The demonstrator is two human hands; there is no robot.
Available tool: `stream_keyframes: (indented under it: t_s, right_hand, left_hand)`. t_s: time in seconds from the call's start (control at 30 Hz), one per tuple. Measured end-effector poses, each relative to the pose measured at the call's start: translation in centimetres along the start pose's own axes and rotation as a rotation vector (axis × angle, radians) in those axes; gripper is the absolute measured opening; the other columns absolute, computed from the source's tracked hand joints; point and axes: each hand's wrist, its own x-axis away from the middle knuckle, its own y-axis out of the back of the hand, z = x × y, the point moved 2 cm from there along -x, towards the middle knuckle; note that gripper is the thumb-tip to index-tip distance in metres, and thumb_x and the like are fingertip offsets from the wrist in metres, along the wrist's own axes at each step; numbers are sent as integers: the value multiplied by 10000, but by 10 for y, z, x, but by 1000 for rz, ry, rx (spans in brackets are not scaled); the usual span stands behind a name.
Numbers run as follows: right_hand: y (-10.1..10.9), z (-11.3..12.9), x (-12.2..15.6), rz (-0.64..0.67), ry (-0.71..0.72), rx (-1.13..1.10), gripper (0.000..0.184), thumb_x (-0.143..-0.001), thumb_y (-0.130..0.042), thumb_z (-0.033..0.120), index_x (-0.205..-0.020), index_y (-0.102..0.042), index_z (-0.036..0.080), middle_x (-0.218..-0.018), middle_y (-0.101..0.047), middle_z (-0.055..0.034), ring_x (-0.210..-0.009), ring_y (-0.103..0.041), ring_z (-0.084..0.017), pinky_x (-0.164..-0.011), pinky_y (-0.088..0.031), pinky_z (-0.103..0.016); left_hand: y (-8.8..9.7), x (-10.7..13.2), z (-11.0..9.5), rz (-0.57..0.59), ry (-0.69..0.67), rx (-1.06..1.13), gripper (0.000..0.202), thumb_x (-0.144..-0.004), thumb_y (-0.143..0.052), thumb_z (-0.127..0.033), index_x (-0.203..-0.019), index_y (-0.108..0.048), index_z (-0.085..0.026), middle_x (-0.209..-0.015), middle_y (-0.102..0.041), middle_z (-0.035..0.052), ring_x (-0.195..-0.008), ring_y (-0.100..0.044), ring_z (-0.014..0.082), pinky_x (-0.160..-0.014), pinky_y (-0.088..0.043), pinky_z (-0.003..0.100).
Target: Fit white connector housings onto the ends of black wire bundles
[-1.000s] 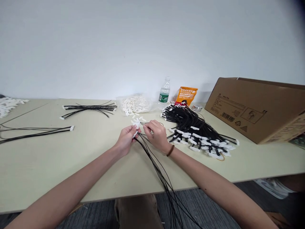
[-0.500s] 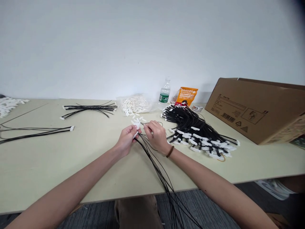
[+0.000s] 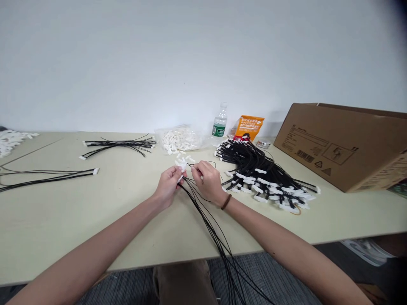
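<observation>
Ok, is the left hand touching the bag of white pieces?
Apart. The head view shows it: a strip of tabletop lies between the left hand and the bag of white pieces.

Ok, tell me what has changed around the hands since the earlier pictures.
Nothing has visibly been taken up or let go. The left hand still holds a white connector; the right hand still pinches a thin black wire. The bottle and cardboard box stayed put.

Pale table point(image 3: 63, 220) under wires point(image 3: 254, 163), 1 bottle point(image 3: 218, 129)
</observation>
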Motion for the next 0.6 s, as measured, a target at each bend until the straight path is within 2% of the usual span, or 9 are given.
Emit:
stream_keyframes:
  t_s: [0.23, 0.37, 0.47, 0.6]
  right_hand:
    - [1, 1, 0, 1, 32, 38, 198, -871, -416, 189, -689, -495, 189, -662, -488, -11, -657, -460, -135, -617, -341, -254]
    - [3, 1, -1, -17, 26, 4, 166, -858, -432, 191, -726, -531, 181, -772, -503, -33, -664, -475, -121, -592, -355, -239]
    - [4, -1, -4, -12, 45, -107, 161, -846, -437, 182, -712, -525, 170, -901, -541, -60, -632, -476, -101, -569, -366, -235]
    - [6, -4, -9, 82, 21, -329, 171, -823, -450, 137, -670, -519, 172, -963, -613, -51, -635, -518, -86, -564, -396, -219]
  left_hand:
    - [1, -1, 0, -43, -65, -81, 259, -704, -568, -413, -684, -532, -157, -607, -488, -14, -509, -374, 67, -464, -251, 202]
    - [0, 0, -3, -35, -92, -115, 232, -714, -555, -383, -654, -527, -160, -548, -461, -25, -500, -364, 72, -492, -262, 211]
    - [1, -1, -3, -22, -100, -148, 206, -735, -527, -346, -644, -522, -161, -546, -462, -25, -498, -360, 72, -503, -263, 215]
    - [3, -3, -2, -5, -128, -177, 185, -734, -525, -325, -650, -529, -160, -587, -494, -17, -509, -372, 74, -511, -268, 217]
